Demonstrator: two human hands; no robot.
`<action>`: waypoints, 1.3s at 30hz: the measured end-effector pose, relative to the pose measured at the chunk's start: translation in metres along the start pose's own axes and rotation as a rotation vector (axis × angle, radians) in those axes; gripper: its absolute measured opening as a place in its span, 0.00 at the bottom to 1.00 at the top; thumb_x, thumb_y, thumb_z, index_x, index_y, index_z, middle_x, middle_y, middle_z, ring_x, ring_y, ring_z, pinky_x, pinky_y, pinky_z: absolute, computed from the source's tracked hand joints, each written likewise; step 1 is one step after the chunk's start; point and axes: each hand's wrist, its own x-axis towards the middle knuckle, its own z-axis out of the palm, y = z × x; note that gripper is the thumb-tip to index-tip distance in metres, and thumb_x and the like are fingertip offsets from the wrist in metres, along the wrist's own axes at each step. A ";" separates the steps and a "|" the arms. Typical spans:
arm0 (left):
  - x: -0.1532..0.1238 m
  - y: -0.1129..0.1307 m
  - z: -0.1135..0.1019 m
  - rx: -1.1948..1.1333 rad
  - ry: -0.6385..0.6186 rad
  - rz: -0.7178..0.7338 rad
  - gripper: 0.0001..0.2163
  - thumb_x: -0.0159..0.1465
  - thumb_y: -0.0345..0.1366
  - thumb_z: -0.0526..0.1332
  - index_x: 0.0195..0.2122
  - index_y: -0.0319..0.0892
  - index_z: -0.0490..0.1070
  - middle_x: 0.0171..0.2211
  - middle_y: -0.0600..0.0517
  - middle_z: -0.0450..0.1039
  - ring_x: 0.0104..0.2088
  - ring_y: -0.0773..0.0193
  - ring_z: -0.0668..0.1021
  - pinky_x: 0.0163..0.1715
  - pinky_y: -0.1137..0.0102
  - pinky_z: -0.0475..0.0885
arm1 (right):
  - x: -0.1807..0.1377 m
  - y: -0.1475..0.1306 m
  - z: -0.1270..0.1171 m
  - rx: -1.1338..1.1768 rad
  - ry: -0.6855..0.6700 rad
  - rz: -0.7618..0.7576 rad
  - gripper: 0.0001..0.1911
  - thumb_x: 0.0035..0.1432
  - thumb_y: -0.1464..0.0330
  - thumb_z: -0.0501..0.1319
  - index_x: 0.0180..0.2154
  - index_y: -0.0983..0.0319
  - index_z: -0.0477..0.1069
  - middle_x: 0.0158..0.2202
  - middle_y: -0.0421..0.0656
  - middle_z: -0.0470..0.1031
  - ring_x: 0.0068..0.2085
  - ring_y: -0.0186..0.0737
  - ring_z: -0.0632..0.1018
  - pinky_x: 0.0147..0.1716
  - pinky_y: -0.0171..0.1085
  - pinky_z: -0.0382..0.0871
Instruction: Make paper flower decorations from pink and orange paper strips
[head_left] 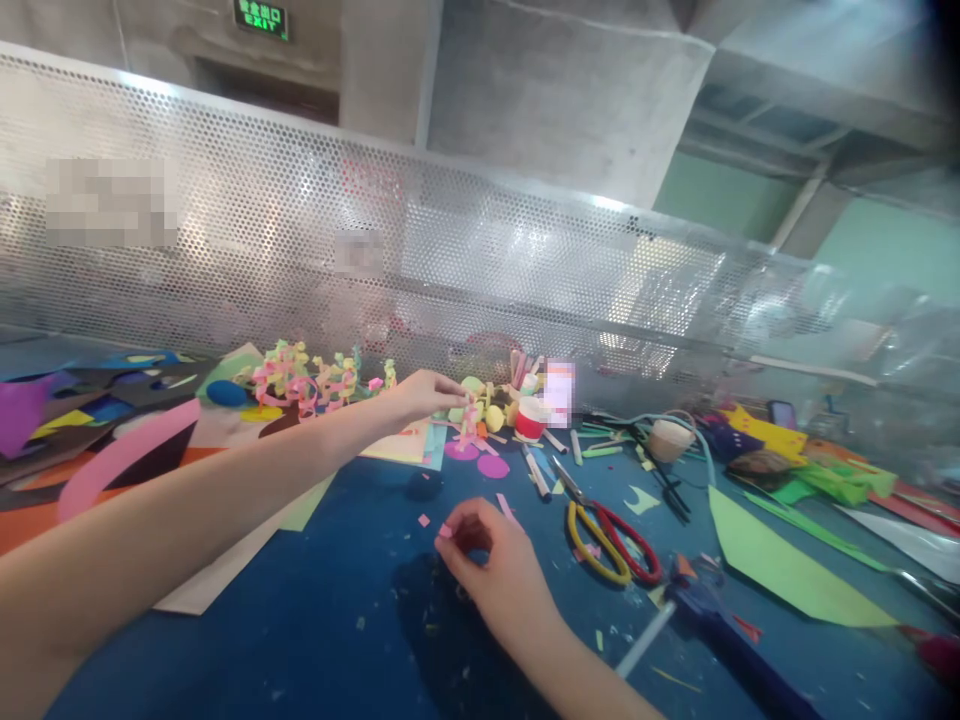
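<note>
My left hand (421, 394) reaches forward with its fingertips pinched at the top of a small pink-and-yellow paper figure (469, 420). The figure stands by two purple paper discs (493, 467). Closer to me, my right hand (501, 566) pinches a tiny pink paper piece (445, 531) between thumb and forefinger. Another pink paper scrap (424, 520) lies on the blue table (330, 620) just left of it. Behind that hand is a pink paper strip (505, 508).
Scissors (611, 540) with yellow and red handles lie right of my right hand, near a blue glue gun (720, 630). Curled paper figures (307, 378) stand at the back left. A red-and-white cup (530, 420) and a perforated metal screen (480, 250) are behind.
</note>
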 end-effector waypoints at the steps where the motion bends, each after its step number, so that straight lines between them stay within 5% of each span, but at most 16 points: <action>1: -0.002 0.003 -0.001 -0.005 -0.013 -0.003 0.16 0.48 0.44 0.66 0.36 0.40 0.77 0.37 0.49 0.77 0.41 0.59 0.75 0.42 0.69 0.66 | 0.000 0.000 0.000 0.005 0.000 -0.001 0.02 0.52 0.72 0.58 0.30 0.61 0.65 0.26 0.38 0.70 0.28 0.34 0.72 0.29 0.32 0.68; 16: -0.008 0.022 -0.013 -0.421 -0.253 -0.208 0.12 0.49 0.34 0.67 0.35 0.37 0.76 0.41 0.45 0.75 0.39 0.64 0.75 0.44 0.68 0.66 | -0.002 0.002 0.004 0.035 -0.039 0.042 0.02 0.50 0.71 0.59 0.29 0.61 0.66 0.26 0.37 0.70 0.28 0.33 0.71 0.29 0.31 0.67; 23: -0.016 0.008 -0.006 -0.431 -0.267 -0.161 0.11 0.48 0.35 0.68 0.34 0.39 0.76 0.36 0.48 0.76 0.38 0.66 0.75 0.45 0.69 0.66 | -0.001 -0.009 -0.001 0.010 -0.088 0.001 0.01 0.51 0.71 0.59 0.30 0.61 0.68 0.28 0.39 0.72 0.29 0.34 0.73 0.31 0.32 0.69; 31: -0.041 -0.009 0.016 -0.156 -0.283 -0.056 0.13 0.49 0.42 0.66 0.35 0.42 0.77 0.37 0.49 0.76 0.43 0.60 0.74 0.46 0.68 0.64 | 0.027 -0.010 -0.050 -0.025 0.081 -0.052 0.04 0.50 0.68 0.60 0.31 0.61 0.67 0.29 0.40 0.72 0.31 0.36 0.74 0.34 0.36 0.69; 39: -0.061 -0.008 0.023 -0.121 -0.347 0.037 0.16 0.53 0.46 0.62 0.38 0.42 0.76 0.37 0.48 0.76 0.42 0.60 0.74 0.43 0.70 0.65 | 0.013 0.011 -0.063 -0.103 -0.093 0.101 0.06 0.49 0.66 0.61 0.31 0.61 0.68 0.29 0.41 0.74 0.31 0.37 0.75 0.35 0.37 0.69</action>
